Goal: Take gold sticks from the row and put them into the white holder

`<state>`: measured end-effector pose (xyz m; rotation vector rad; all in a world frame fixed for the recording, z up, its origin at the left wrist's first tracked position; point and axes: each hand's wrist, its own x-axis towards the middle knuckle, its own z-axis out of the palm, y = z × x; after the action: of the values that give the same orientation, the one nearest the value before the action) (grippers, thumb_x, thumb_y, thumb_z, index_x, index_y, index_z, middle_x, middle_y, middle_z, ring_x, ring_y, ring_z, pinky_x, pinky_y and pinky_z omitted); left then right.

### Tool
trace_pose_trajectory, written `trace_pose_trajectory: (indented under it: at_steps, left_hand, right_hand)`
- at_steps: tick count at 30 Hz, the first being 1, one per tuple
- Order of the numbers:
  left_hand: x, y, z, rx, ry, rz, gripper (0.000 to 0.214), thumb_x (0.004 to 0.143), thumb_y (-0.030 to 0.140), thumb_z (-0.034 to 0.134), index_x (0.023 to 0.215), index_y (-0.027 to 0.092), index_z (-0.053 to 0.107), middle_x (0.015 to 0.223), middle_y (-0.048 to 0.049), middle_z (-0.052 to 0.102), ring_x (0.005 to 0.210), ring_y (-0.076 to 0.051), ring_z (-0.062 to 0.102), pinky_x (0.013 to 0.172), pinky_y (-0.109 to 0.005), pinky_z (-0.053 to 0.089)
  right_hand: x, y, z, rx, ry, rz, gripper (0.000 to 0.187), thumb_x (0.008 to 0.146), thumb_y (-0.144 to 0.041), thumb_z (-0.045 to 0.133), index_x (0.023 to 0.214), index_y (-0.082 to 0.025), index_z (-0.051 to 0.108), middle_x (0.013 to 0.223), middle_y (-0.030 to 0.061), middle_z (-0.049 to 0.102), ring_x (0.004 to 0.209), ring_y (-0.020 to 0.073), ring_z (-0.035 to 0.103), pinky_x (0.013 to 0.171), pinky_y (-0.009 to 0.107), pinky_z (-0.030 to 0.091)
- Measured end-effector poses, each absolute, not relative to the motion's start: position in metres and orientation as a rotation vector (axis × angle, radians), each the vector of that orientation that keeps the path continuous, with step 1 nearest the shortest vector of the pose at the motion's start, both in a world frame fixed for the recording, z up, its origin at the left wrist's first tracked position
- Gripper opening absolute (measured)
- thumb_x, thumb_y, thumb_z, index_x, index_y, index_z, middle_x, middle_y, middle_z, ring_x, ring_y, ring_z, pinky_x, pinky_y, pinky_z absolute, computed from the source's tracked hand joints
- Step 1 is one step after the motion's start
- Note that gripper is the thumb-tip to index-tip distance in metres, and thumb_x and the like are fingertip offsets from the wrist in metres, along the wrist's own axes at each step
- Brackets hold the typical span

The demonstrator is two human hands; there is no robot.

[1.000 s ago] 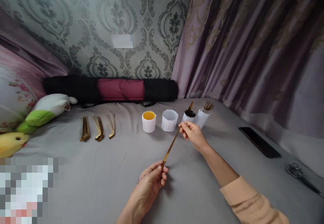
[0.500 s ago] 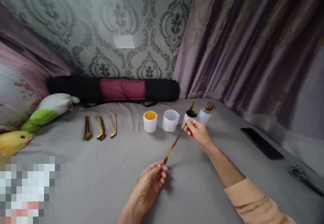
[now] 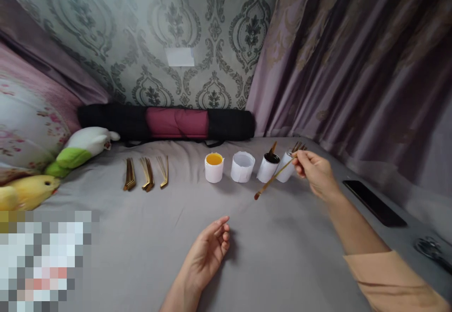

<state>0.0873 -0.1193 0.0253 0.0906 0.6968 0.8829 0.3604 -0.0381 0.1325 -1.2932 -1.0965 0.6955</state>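
Observation:
My right hand [image 3: 314, 173] pinches the upper end of a thin golden-brown stick [image 3: 275, 178] with a wider, darker lower tip. The stick slants down to the left, in front of a paper-wrapped jar with dark contents [image 3: 264, 174] and a brown stick standing in it. Behind my right fingers is a white-wrapped jar [image 3: 283, 173] of several brown sticks. My left hand [image 3: 209, 252] is empty over the grey sheet, fingers loosely curled and apart. Left of the dark jar are a white cup [image 3: 241, 173] and a cup of yellow contents [image 3: 213, 173].
Bundles of thin bent golden sticks [image 3: 147, 175] lie at the left. A black and maroon roll bag [image 3: 176, 124] lies along the wall. Plush toys [image 3: 30, 192] sit at far left; a phone [image 3: 374, 203] and a dark-handled object [image 3: 432, 251] lie at right.
My right hand has moved right and up with the stick, drawing its lower tip away from my left hand. My left hand stays near the same place, now empty. The view has shifted slightly.

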Motion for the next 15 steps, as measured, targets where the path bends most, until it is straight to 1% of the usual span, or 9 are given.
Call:
trace_pose_trajectory:
  at_steps: [6,15]
  left_hand:
    - [0.086,-0.12,0.029,0.052,0.664,0.902,0.025,0.073,0.013,0.055,0.097,0.008,0.055,0.074,-0.003,0.054,0.058,-0.007,0.05,0.051,-0.018,0.043]
    - [0.086,-0.119,0.029,0.044,0.663,0.902,0.022,0.073,0.013,0.055,0.095,0.009,0.055,0.071,-0.0021,0.055,0.055,-0.006,0.05,0.05,-0.017,0.042]
  right_hand:
    - [0.378,-0.037,0.154,-1.292,-1.077,0.529,0.026,0.069,-0.041,0.057,0.073,-0.015,0.058,0.059,-0.0008,0.051,0.041,0.0035,0.039,0.031,0.014,0.026]
    - [0.4,-0.024,0.171,-1.277,-1.055,0.386,0.019,0.073,-0.032,0.055,0.072,-0.013,0.057,0.058,0.001,0.051,0.039,0.004,0.039,0.029,0.014,0.026]
